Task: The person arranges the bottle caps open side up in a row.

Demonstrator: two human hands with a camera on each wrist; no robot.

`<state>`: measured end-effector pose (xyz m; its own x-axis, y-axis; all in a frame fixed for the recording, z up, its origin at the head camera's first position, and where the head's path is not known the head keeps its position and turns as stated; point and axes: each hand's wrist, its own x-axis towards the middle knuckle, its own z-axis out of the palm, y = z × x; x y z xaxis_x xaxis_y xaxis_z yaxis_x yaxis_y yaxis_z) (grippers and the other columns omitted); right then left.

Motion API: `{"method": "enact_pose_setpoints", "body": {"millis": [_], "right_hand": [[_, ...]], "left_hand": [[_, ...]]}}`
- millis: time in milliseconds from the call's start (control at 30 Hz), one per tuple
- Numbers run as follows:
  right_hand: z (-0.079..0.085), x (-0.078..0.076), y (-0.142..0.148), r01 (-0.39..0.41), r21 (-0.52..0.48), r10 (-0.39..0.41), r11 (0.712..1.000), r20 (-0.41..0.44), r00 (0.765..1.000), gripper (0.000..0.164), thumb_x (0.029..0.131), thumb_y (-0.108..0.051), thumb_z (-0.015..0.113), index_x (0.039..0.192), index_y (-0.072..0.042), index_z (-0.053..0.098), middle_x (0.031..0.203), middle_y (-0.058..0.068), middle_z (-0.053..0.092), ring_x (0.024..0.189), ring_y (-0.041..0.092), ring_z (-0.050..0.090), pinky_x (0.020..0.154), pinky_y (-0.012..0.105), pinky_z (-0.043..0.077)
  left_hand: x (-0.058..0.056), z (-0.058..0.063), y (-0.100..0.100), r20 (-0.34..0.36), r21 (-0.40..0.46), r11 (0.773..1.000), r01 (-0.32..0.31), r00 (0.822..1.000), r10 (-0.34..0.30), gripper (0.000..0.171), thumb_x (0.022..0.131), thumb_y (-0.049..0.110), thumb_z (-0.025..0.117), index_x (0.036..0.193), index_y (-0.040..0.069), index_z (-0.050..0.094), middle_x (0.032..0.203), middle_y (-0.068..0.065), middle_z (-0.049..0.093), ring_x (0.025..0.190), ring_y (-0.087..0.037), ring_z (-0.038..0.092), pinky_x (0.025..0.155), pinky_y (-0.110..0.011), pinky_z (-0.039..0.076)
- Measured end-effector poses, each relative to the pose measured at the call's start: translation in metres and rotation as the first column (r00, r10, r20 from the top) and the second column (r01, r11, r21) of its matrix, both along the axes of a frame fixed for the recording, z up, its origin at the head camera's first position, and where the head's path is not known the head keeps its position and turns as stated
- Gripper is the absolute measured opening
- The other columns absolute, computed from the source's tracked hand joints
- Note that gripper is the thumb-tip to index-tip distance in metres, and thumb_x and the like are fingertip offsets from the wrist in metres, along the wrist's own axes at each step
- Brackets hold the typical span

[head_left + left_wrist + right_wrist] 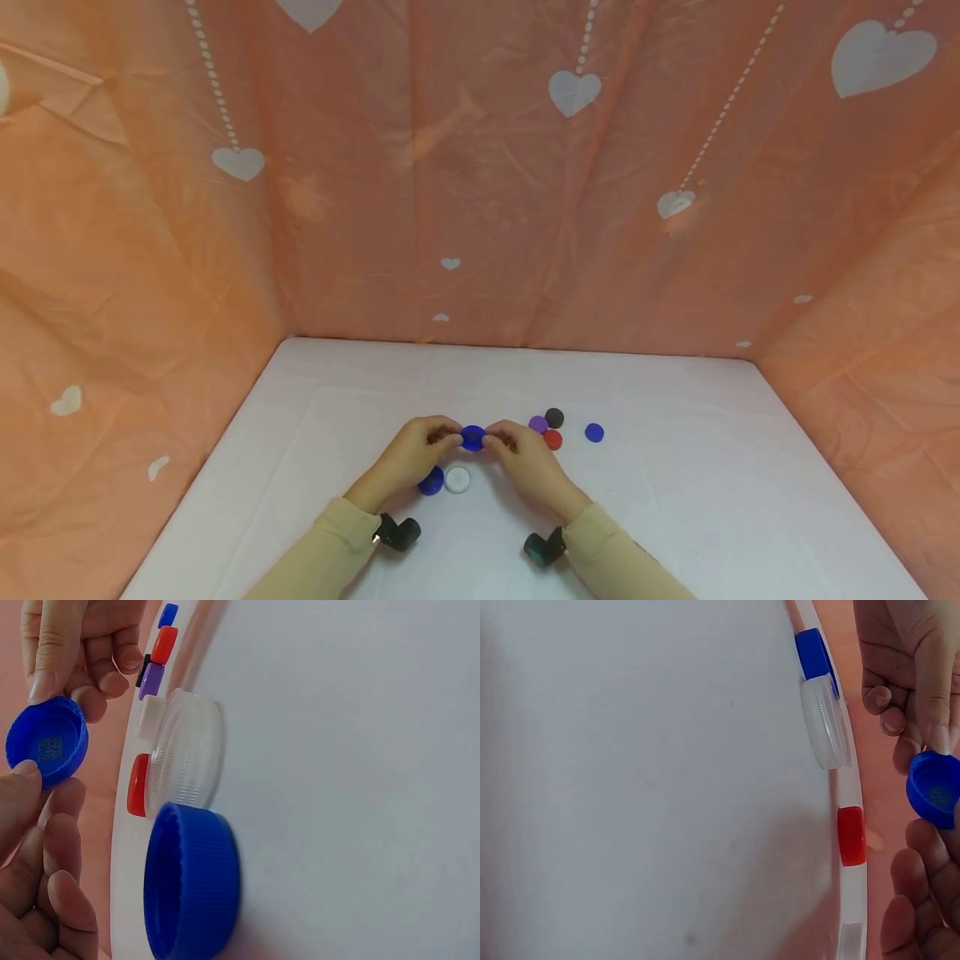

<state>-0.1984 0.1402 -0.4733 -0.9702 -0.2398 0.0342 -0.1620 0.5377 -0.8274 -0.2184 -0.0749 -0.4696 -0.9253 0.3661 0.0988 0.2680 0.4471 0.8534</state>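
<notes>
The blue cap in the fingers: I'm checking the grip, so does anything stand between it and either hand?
Nothing visible does. The left hand and right hand pinch the blue cap directly, at opposite edges. The larger blue cap and clear cap lie below, on the table.

"Where's the cap [473, 438]?"
"Lower centre of the head view, between left hand [416, 450] and right hand [522, 458]."
"And around it?"
"Two lids [457, 480] just below; three clustered discs [552, 438] to the right."
</notes>
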Motion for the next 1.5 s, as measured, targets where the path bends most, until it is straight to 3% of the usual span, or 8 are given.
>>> {"method": "enact_pose_setpoints", "body": {"millis": [567, 800, 1067, 1500], "right_hand": [[-0.004, 0.005, 0.001, -0.013, -0.009, 0.013, 1.0, 0.037, 0.999, 0.017, 0.099, -0.035, 0.055, 0.109, -0.026, 0.065, 0.098, -0.012, 0.066, 0.092, 0.009, 0.06, 0.087, 0.034, 0.048], [-0.006, 0.007, 0.002, -0.008, 0.009, 0.007, 1.0, 0.055, 0.998, 0.023, 0.098, -0.03, 0.058, 0.121, -0.028, 0.059, 0.091, -0.006, 0.065, 0.082, 0.012, 0.059, 0.078, 0.034, 0.048], [-0.008, 0.008, 0.0, -0.05, -0.005, 0.051, 0.999, 0.017, 0.999, 0.033, 0.091, -0.019, 0.069, 0.122, -0.025, 0.058, 0.088, -0.01, 0.063, 0.081, 0.012, 0.059, 0.075, 0.029, 0.048], [-0.01, 0.008, 0.0, -0.067, 0.035, 0.066, 0.997, 0.02, 0.998, 0.033, 0.092, -0.024, 0.067, 0.123, -0.018, 0.059, 0.088, -0.009, 0.061, 0.08, 0.011, 0.058, 0.075, 0.029, 0.048]], "left_hand": [[0.002, -0.004, 0.001, 0.006, 0.004, 1.0, 0.018, 1.0, -0.018, 0.014, 0.094, 0.013, 0.063, 0.107, 0.01, 0.068, 0.09, 0.005, 0.068, 0.08, -0.012, 0.059, 0.072, -0.029, 0.048], [0.004, -0.006, 0.001, 0.051, 0.051, 0.998, 0.046, 0.997, -0.049, 0.018, 0.095, 0.013, 0.062, 0.112, 0.006, 0.062, 0.089, 0.0, 0.069, 0.081, -0.014, 0.064, 0.074, -0.032, 0.051], [0.006, -0.007, 0.001, 0.06, 0.06, 0.997, 0.049, 0.997, -0.052, 0.015, 0.095, 0.015, 0.063, 0.108, 0.009, 0.06, 0.086, 0.001, 0.068, 0.079, -0.017, 0.063, 0.071, -0.032, 0.049], [0.007, -0.011, 0.002, 0.047, 0.017, 0.995, 0.095, 0.994, -0.096, 0.024, 0.091, 0.016, 0.069, 0.112, 0.007, 0.064, 0.087, 0.003, 0.065, 0.079, -0.012, 0.06, 0.069, -0.028, 0.049]]}}
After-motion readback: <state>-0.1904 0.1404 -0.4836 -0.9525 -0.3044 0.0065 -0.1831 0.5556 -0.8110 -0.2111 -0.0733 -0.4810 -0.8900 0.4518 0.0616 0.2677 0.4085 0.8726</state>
